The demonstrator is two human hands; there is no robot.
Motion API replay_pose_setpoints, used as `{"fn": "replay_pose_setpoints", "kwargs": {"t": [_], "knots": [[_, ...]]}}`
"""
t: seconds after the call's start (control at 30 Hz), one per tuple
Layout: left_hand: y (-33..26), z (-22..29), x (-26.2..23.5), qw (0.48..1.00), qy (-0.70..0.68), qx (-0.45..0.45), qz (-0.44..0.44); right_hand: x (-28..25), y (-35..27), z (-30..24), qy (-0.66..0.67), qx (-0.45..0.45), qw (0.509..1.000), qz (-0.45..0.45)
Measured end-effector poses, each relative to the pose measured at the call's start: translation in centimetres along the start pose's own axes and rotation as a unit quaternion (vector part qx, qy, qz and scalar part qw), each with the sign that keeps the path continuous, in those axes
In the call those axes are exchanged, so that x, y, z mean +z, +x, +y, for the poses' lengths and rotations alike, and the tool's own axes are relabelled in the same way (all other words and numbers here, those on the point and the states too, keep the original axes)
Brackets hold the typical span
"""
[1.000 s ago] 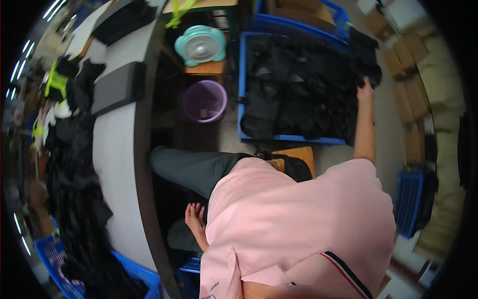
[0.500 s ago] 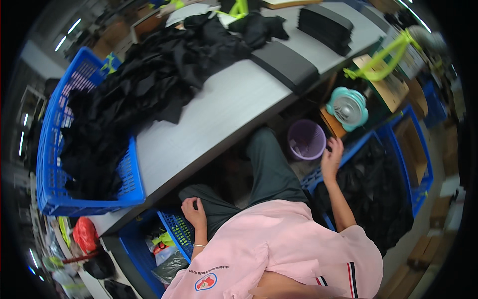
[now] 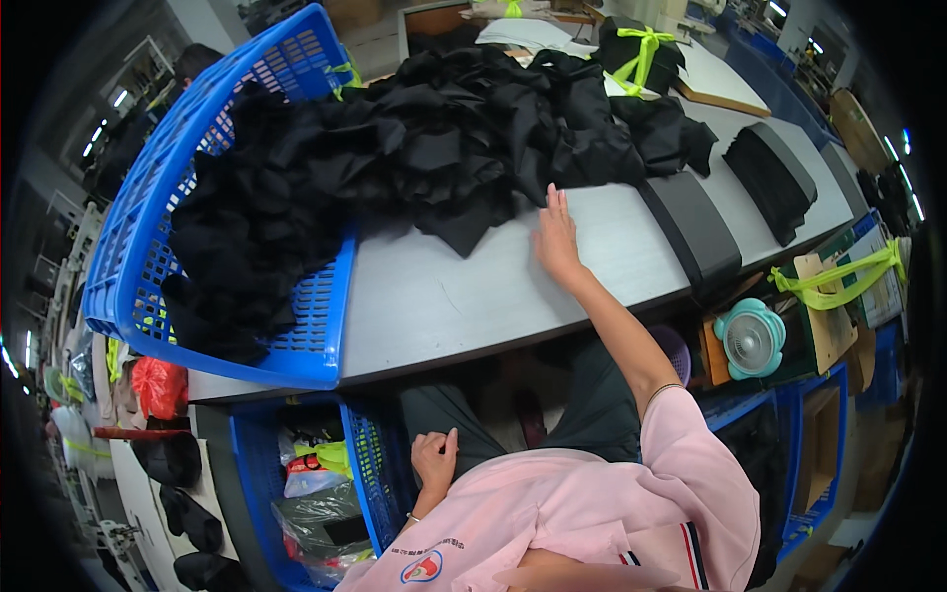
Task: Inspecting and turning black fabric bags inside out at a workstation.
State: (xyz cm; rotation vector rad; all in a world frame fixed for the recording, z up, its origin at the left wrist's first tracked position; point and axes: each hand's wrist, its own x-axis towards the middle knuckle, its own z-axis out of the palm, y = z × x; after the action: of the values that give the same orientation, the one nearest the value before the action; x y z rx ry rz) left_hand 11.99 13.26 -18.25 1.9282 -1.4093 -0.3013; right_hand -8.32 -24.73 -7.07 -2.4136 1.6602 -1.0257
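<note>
R hand [image 3: 558, 245] nr 1 cloth pile [image 3: 414, 148]

Soft, even light falls on the counter [image 3: 444, 311], leaving a pale sheen, while deep shadow fills the space beneath. The black cloth [image 3: 424, 128] swallows detail. Lamps [image 3: 917, 207] glare near both side rims. Fisheye bending curves the counter's edge; the periphery looks dim and soft, its corners black.

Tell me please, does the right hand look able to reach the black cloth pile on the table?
Probably yes: the right hand is over the table, close to the black cloth pile, with nothing visible between them.
</note>
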Motion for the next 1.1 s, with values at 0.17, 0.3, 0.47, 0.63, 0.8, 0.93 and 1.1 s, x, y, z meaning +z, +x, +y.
{"fn": "replay_pose_setpoints", "kwargs": {"t": [0.17,0.3,0.47,0.63,0.8,0.93,1.1], "knots": [[1.6,2.2,-1.4,0.998,-0.052,-0.036,-0.023,-4.2,1.3,-2.2,-0.001,-0.106,0.990,0.091],[4.9,7.4,-2.9,0.983,-0.181,0.017,-0.033,-7.2,-5.2,-4.9,0.010,-0.243,0.964,0.112],[11.4,14.3,-1.6,0.954,-0.141,0.263,-0.041,-8.4,-14.2,-7.8,0.137,-0.257,0.955,0.045],[16.3,17.2,0.5,0.922,-0.124,0.359,-0.074,-10.9,-17.0,-8.9,0.110,-0.252,0.959,0.072],[18.0,20.6,0.3,0.924,-0.237,0.301,0.005,-11.9,-18.1,-9.0,0.121,-0.190,0.960,0.165],[15.5,23.6,-0.1,0.899,-0.254,0.356,-0.013,-8.3,-17.7,-6.3,0.146,-0.123,0.982,0.019],[12.0,24.6,-0.8,0.898,-0.284,0.334,-0.042,-3.7,-12.9,-2.0,0.638,0.369,0.672,0.071]]}}
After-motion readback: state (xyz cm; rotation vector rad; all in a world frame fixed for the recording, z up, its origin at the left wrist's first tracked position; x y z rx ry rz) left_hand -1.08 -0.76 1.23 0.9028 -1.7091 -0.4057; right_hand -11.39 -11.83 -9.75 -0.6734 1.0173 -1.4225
